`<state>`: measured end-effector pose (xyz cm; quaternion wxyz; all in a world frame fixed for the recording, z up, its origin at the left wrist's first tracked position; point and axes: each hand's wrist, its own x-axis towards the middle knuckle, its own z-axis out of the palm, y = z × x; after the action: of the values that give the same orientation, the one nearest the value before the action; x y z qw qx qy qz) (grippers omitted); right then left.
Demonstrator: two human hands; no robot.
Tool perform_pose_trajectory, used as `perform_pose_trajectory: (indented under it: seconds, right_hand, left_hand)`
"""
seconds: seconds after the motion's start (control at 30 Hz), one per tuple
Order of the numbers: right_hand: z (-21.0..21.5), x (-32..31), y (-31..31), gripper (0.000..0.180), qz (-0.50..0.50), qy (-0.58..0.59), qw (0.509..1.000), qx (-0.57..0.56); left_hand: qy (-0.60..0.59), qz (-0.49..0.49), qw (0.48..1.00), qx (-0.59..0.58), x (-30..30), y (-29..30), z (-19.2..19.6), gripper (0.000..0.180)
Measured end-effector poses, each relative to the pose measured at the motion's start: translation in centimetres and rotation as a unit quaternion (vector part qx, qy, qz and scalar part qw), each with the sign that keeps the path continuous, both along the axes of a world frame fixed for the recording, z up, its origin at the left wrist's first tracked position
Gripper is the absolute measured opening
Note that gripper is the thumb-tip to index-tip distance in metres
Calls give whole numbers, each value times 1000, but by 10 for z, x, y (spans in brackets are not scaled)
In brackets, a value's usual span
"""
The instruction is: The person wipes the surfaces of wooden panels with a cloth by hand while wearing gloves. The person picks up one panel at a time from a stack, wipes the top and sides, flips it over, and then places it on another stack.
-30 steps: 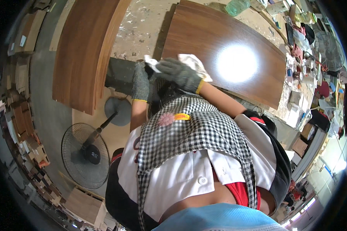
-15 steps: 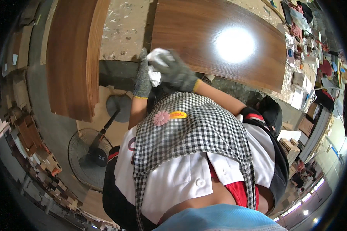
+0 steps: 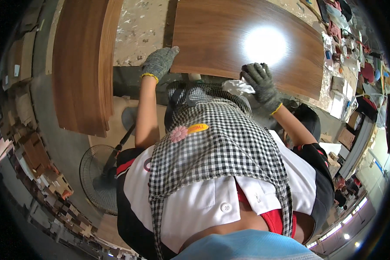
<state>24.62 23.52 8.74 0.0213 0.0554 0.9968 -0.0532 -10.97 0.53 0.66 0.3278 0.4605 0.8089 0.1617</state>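
A brown wood-grain panel (image 3: 212, 39) lies on the bench in front of me, a bright glare on its right half. My left hand (image 3: 159, 63), in a grey knit glove with a yellow cuff, reaches to the panel's left edge, its fingers stretched out with the tips at that edge. My right hand (image 3: 264, 88), gloved alike, is at the near edge of the panel, with a crumpled white cloth (image 3: 238, 86) gripped in it. The cloth hangs out to the left of the fingers, over my checked apron.
Stacked brown panels (image 3: 80, 65) stand at the left. The worn, paint-spotted bench top (image 3: 141, 30) shows between them and the panel. A floor fan (image 3: 99, 173) is low on the left. Cloths, tins and other clutter (image 3: 340, 56) cover the bench's right end.
My hands were together by the panel's near left corner, around the white cloth. They have parted: the right has moved right with the cloth, the left to the panel's left edge.
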Motion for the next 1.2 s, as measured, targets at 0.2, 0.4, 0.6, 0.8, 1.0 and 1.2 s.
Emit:
perform_pose_trajectory:
  seconds: [0.2, 0.4, 0.6, 0.8, 1.0, 1.2]
  right_hand:
    - [-28, -119, -86, 59, 118, -51, 985, 116]
    - [-14, -201, -143, 49, 308, 33, 951, -13]
    - [34, -168, -108, 28, 134, 177, 935, -278]
    - [-7, -70, -53, 36, -7, 168, 985, -42]
    - [-46, 129, 49, 37, -450, 242, 859, 33]
    - [-83, 314, 169, 31, -664, 373, 647, 43]
  left_hand:
    - [-100, -23, 995, -3, -12, -1, 0, 51]
    - [-232, 134, 946, -181, -30, 7, 39, 61]
    - [115, 75, 987, 88, -8, 16, 21, 57]
    - [90, 240, 955, 147, 32, 50, -18, 69]
    - [111, 265, 953, 100, 49, 65, -3, 65]
    - [103, 260, 956, 85, 40, 69, -12, 63]
